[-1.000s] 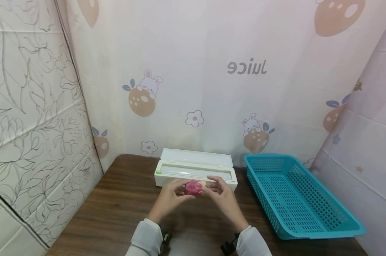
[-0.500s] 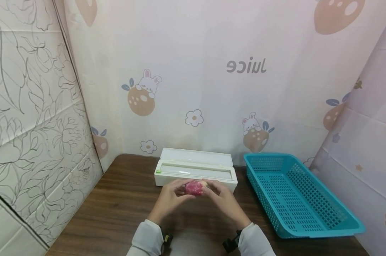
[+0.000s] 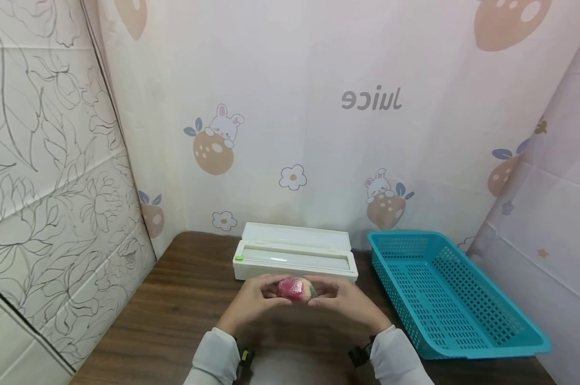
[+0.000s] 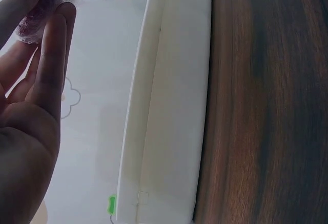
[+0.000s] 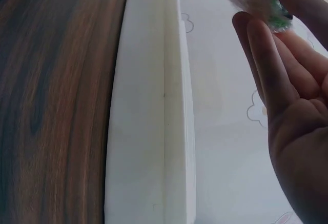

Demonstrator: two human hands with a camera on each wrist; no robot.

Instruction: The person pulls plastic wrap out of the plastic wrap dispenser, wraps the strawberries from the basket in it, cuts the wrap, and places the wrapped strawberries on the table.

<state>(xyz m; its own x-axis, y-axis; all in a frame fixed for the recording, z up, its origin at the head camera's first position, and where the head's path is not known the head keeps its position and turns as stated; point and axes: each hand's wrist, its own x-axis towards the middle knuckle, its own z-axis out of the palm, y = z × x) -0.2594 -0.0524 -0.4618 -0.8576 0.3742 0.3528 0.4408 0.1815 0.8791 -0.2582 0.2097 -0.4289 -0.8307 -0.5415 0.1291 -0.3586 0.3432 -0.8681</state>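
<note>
Both hands hold one small round pink-red object wrapped in clear film just above the brown wooden table, in front of the white cling-film dispenser box. My left hand grips its left side, my right hand its right side. In the left wrist view the wrapped object sits at the fingertips, with the dispenser box beyond. The right wrist view shows the film-covered object at the top, above the fingers, and the dispenser box on the table.
A teal plastic basket with nothing visible in it stands on the right of the table. Patterned curtain walls close in the back and both sides. The dispenser lid stands raised at the back of the box.
Both hands have drawn a little toward me with the wrapped object, and the right hand has turned so its fingers close further round it.
</note>
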